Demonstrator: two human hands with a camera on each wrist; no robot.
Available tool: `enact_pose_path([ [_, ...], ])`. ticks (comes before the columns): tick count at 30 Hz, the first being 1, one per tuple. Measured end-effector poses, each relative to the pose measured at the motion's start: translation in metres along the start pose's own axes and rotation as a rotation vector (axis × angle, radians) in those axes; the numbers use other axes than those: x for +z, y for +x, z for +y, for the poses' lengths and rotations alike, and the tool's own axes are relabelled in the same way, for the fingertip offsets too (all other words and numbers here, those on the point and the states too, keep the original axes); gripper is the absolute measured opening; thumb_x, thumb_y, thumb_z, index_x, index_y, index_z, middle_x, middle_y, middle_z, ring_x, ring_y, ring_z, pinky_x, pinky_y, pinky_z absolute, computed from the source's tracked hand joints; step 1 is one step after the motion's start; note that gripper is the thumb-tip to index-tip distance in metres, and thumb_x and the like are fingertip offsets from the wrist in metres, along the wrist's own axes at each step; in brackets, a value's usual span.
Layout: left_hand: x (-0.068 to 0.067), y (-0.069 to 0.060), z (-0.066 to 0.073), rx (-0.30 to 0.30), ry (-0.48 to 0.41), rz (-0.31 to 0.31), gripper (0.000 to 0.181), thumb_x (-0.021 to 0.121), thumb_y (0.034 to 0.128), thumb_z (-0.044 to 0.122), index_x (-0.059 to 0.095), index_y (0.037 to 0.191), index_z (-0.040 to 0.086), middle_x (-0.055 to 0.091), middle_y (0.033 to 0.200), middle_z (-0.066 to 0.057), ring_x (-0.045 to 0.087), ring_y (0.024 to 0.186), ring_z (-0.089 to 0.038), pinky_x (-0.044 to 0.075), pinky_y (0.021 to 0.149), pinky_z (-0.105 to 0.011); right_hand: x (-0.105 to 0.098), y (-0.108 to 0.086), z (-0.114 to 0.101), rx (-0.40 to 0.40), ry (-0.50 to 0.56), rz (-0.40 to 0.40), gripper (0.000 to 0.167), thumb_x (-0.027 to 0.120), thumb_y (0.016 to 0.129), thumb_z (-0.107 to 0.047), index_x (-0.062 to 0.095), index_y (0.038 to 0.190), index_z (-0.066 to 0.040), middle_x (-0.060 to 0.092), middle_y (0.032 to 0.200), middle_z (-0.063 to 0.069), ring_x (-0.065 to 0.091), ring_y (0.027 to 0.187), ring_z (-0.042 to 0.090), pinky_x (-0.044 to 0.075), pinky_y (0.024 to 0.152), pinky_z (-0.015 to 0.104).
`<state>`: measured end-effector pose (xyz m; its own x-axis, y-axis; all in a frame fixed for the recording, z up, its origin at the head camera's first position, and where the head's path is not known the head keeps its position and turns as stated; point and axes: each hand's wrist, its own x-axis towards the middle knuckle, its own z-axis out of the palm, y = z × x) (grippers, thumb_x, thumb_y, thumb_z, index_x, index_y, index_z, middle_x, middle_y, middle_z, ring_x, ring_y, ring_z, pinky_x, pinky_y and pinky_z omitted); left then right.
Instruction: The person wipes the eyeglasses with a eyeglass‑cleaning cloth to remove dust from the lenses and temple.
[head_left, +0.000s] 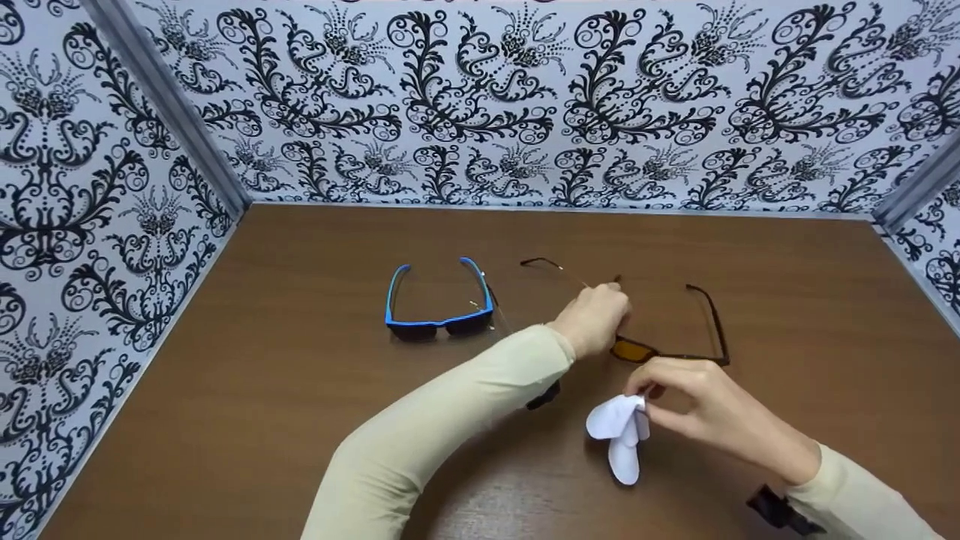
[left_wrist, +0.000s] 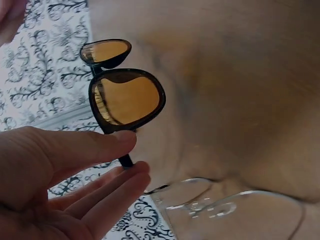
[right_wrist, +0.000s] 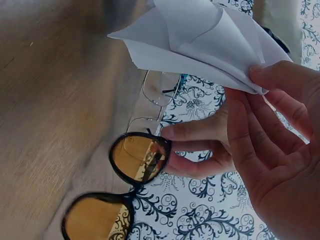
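Note:
My left hand [head_left: 592, 319] pinches a pair of black-framed glasses [head_left: 632, 350] with amber lenses between thumb and fingers, at one side by the hinge. The left wrist view shows both amber lenses [left_wrist: 132, 100] beyond the thumb. Lower and to the right, my right hand [head_left: 697, 397] pinches a folded white cloth [head_left: 621, 427] by its edge, and the loose folds hang down. In the right wrist view the cloth [right_wrist: 200, 45] is apart from the amber lenses. The left hand partly hides the frame in the head view.
Blue-framed sunglasses [head_left: 439, 328] with dark lenses stand on the brown table [head_left: 225, 405] to the left. Clear-lensed wire glasses [right_wrist: 161, 90] lie close by, mostly behind the left arm in the head view. Patterned walls [head_left: 480, 97] border the table's back and sides.

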<state>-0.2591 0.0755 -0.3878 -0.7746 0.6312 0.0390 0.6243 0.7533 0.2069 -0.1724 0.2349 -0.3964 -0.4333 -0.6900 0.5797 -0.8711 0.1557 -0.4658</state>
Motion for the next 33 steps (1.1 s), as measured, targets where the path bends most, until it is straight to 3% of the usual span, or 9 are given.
enact_pose_path([
  [5, 0.009, -0.001, -0.001, -0.003, 0.037, -0.011, 0.020, 0.062, 0.0873, -0.004, 0.074, 0.083, 0.012, 0.059, 0.096, -0.004, 0.064, 0.081, -0.019, 0.052, 0.062, -0.021, -0.003, 0.004, 0.001, 0.008, 0.015, 0.023, 0.039, 0.072, 0.065, 0.022, 0.064, 0.095, -0.003, 0.064, 0.087, 0.006, 0.061, 0.074, 0.015, 0.050, 0.067, 0.018],
  [10, 0.007, -0.001, -0.005, 0.066, 0.051, -0.058, 0.018, 0.064, 0.0861, -0.002, 0.073, 0.093, 0.012, 0.060, 0.099, -0.003, 0.063, 0.085, -0.018, 0.052, 0.066, -0.022, -0.006, 0.005, 0.005, 0.021, -0.002, 0.037, 0.012, 0.072, 0.085, 0.000, 0.065, 0.095, -0.002, 0.064, 0.085, 0.007, 0.061, 0.073, 0.015, 0.050, 0.067, 0.016],
  [12, 0.003, -0.002, -0.008, 0.078, 0.040, -0.080, 0.022, 0.065, 0.0852, -0.001, 0.072, 0.100, 0.012, 0.061, 0.102, -0.002, 0.062, 0.088, -0.017, 0.053, 0.069, -0.024, -0.009, 0.007, 0.006, 0.027, -0.021, 0.045, 0.010, 0.071, 0.087, -0.004, 0.066, 0.095, -0.001, 0.065, 0.084, 0.007, 0.061, 0.073, 0.014, 0.050, 0.068, 0.016],
  [16, -0.014, -0.008, -0.016, 0.065, 0.006, -0.087, 0.031, 0.066, 0.0846, 0.002, 0.069, 0.113, 0.014, 0.063, 0.109, -0.001, 0.063, 0.094, -0.019, 0.054, 0.074, -0.027, -0.021, 0.016, 0.005, 0.067, -0.082, 0.055, 0.030, 0.075, 0.072, 0.013, 0.066, 0.097, -0.001, 0.067, 0.086, 0.005, 0.063, 0.073, 0.013, 0.051, 0.068, 0.015],
  [18, -0.024, -0.014, -0.023, 0.066, -0.006, -0.070, 0.029, 0.065, 0.0848, 0.004, 0.069, 0.112, 0.014, 0.064, 0.108, -0.002, 0.063, 0.094, -0.020, 0.054, 0.074, -0.029, -0.027, 0.023, 0.003, 0.112, -0.132, 0.047, 0.038, 0.075, 0.067, 0.017, 0.065, 0.098, -0.003, 0.067, 0.086, 0.002, 0.064, 0.072, 0.012, 0.050, 0.069, 0.014],
  [22, -0.044, -0.035, -0.043, 0.081, -0.024, -0.028, 0.024, 0.066, 0.0870, 0.011, 0.069, 0.111, 0.012, 0.064, 0.109, -0.004, 0.062, 0.097, -0.022, 0.053, 0.077, -0.033, -0.029, 0.035, 0.003, 0.191, -0.232, -0.003, 0.035, 0.077, 0.070, 0.011, 0.061, 0.095, -0.007, 0.066, 0.084, -0.003, 0.064, 0.073, 0.010, 0.051, 0.067, 0.016],
  [25, -0.053, -0.056, -0.062, 0.105, -0.040, 0.019, 0.023, 0.066, 0.0848, 0.006, 0.069, 0.107, 0.007, 0.064, 0.109, -0.008, 0.063, 0.099, -0.024, 0.053, 0.079, -0.036, -0.018, 0.041, 0.006, 0.193, -0.308, -0.062, 0.031, 0.076, 0.072, 0.008, 0.058, 0.090, -0.008, 0.064, 0.081, -0.004, 0.063, 0.071, 0.011, 0.053, 0.062, 0.021],
  [29, -0.055, -0.085, -0.086, 0.111, -0.073, 0.087, 0.020, 0.065, 0.0816, -0.002, 0.068, 0.101, 0.002, 0.063, 0.106, -0.013, 0.064, 0.095, -0.029, 0.054, 0.079, -0.039, 0.008, 0.045, 0.012, 0.124, -0.398, -0.118, 0.029, 0.076, 0.070, 0.006, 0.056, 0.086, -0.009, 0.061, 0.079, -0.002, 0.061, 0.066, 0.012, 0.053, 0.057, 0.026],
  [33, -0.048, -0.110, -0.104, 0.034, -0.108, 0.190, 0.015, 0.067, 0.0823, 0.001, 0.069, 0.096, 0.004, 0.063, 0.104, -0.012, 0.064, 0.090, -0.031, 0.054, 0.073, -0.044, 0.032, 0.044, 0.014, 0.103, -0.443, -0.146, 0.026, 0.077, 0.074, -0.001, 0.062, 0.093, -0.010, 0.062, 0.087, -0.002, 0.063, 0.071, 0.013, 0.055, 0.059, 0.031],
])
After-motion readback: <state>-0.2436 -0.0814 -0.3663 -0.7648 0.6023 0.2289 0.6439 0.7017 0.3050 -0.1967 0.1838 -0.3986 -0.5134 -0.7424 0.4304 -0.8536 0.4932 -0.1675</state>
